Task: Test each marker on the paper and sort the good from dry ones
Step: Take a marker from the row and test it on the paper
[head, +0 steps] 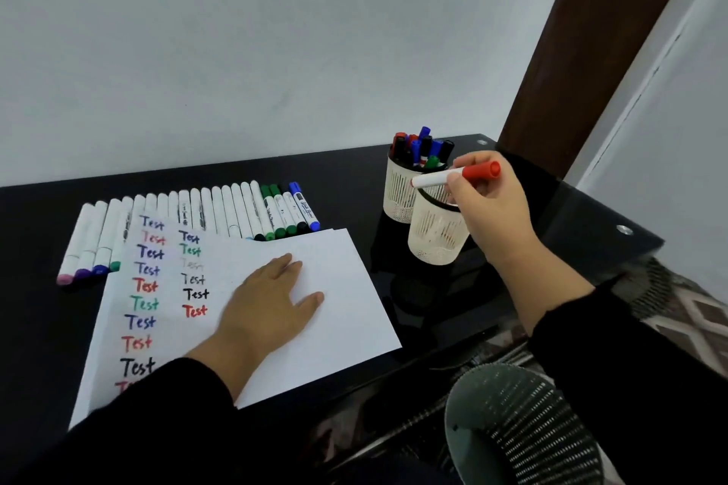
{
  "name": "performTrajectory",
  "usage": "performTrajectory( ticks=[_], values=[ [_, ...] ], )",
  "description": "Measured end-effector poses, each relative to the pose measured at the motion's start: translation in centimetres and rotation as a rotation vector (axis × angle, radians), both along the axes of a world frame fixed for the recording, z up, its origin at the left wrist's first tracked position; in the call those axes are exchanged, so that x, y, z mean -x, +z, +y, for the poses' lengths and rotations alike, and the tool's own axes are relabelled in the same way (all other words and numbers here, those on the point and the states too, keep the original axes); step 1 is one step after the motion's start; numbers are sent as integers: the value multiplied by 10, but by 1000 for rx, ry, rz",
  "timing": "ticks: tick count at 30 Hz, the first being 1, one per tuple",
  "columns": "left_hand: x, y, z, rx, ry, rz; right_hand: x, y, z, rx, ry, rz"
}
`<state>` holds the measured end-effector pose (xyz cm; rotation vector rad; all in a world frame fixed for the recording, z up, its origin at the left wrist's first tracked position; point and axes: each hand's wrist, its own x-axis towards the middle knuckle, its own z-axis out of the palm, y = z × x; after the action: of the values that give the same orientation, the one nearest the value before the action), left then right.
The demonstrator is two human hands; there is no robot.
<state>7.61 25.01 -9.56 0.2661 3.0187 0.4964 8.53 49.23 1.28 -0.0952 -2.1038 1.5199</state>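
From the head camera, a white sheet of paper [335, 287] lies on a black glossy table [31, 217], its left part filled with two columns of the word "Test" in blue, red, green and black; one entry in the second column is very faint. The left hand [268, 307] rests flat on the paper, just right of the second column, its fingers [289, 262] straight and close together, thumb spread aside. Beyond the paper's far edge lies a row of markers [197, 213], side by side, touching the sheet or partly under it; most are white-bodied, with green, black and blue ones at the right end.

Right of the paper stand two cream mesh cups touching each other. The far cup [398, 189] holds capped markers in red, black, blue and green. The right hand [492, 205] is above the near cup [437, 236], thumb and fingertips pinching a red-capped marker [457, 175] held nearly level over that cup's rim, cap pointing right.
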Motion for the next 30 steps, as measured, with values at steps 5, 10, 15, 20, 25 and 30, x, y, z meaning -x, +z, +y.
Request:
performTrajectory(
  ticks=[5,10,15,20,25,30],
  values=[
    [-1,0,1,6,7,6,7,2,9,-111,-52,-11],
    [1,-1,1,-12,11,11,15,-8,8,-293,-86,-79],
    [1,-2,1,-14,9,1,22,-10,6,-485,-80,-134],
    [2,-3,1,2,11,1,32,-5,8,-604,-119,-246],
    [1,-2,1,9,16,-4,37,-2,8,-660,-107,-317],
    [0,0,2,39,41,0,38,-2,8,-602,-95,-317]
  ],
)
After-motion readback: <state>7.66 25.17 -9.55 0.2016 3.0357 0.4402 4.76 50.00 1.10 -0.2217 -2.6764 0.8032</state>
